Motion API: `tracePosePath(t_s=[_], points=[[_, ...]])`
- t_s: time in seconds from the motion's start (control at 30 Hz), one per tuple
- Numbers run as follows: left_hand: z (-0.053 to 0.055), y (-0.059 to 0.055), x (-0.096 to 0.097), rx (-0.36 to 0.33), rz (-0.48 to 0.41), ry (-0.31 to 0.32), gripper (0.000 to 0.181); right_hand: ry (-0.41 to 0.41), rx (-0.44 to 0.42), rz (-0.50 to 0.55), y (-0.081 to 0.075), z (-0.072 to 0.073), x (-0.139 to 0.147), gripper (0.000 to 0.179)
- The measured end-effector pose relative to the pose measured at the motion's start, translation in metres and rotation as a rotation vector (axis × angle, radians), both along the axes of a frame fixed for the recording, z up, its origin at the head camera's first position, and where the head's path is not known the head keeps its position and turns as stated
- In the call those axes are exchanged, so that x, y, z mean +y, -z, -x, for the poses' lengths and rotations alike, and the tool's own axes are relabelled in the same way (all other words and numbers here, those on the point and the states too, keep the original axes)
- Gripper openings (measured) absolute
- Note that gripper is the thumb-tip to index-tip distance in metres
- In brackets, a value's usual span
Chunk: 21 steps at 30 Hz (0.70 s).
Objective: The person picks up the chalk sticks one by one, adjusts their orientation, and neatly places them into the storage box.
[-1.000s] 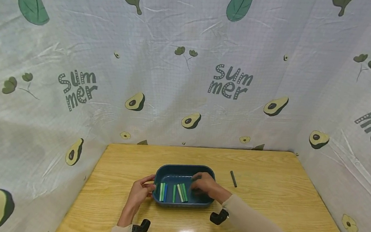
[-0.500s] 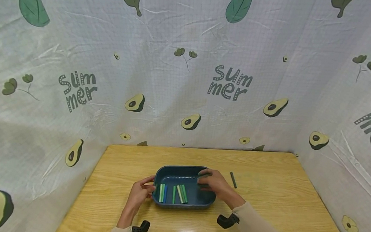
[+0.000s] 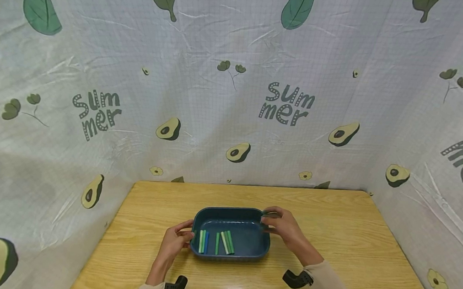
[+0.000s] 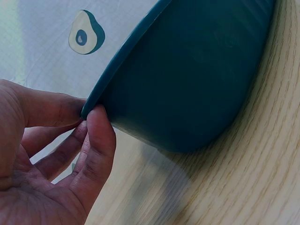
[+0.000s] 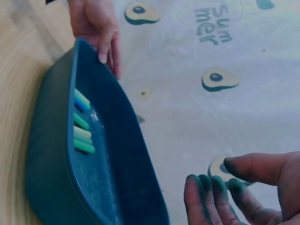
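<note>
A dark blue-green plastic tub (image 3: 227,257) sits on the table. My left hand (image 3: 172,245) pinches its left rim between thumb and fingers, as the left wrist view shows up close. Inside, several chalk sticks lie side by side: a blue stick (image 3: 206,242) with pale green ones at the left, then a green stick (image 3: 217,243) and a slanted group with a whitish stick (image 3: 224,242). My right hand (image 3: 288,230) hovers by the right end of the tub, fingers apart and holding nothing. Dark green powder coats its fingertips (image 5: 238,186).
The wooden table (image 3: 350,246) spreads around the tub, with a bright reflection at its near edge. A patterned plastic sheet (image 3: 235,103) hangs behind and along both sides. The spot where a dark stick lay is covered by my right hand.
My right hand has moved out of the tub, to the right and slightly back, and now covers the dark stick on the table. My left hand stays at the left rim.
</note>
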<state>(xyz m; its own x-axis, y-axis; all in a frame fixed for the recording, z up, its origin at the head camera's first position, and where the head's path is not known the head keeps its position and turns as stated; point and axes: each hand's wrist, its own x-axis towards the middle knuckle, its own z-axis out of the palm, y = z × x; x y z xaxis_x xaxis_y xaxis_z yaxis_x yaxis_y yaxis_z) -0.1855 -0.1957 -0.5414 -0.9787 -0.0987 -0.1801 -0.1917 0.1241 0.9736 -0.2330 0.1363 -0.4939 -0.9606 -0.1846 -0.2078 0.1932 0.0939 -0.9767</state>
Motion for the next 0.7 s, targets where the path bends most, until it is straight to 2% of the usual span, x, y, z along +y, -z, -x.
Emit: tracePosePath(t_s=[0.1,0.27,0.37,0.7], points=[[0.000,0.000,0.000,-0.003,-0.001,-0.002,0.046,0.019,0.009,-0.004,-0.001,-0.002,0.006,0.038],[0.005,0.014,-0.003,-0.001,-0.005,-0.013,0.046,0.050,0.021,-0.004,0.000,-0.004,0.018,0.039],[0.006,0.018,-0.003,0.009,0.000,-0.018,0.046,0.058,0.031,0.004,0.001,-0.004,0.027,0.041],[0.006,0.015,-0.002,0.018,0.003,-0.021,0.045,0.153,0.024,0.000,0.003,-0.002,0.056,0.044]])
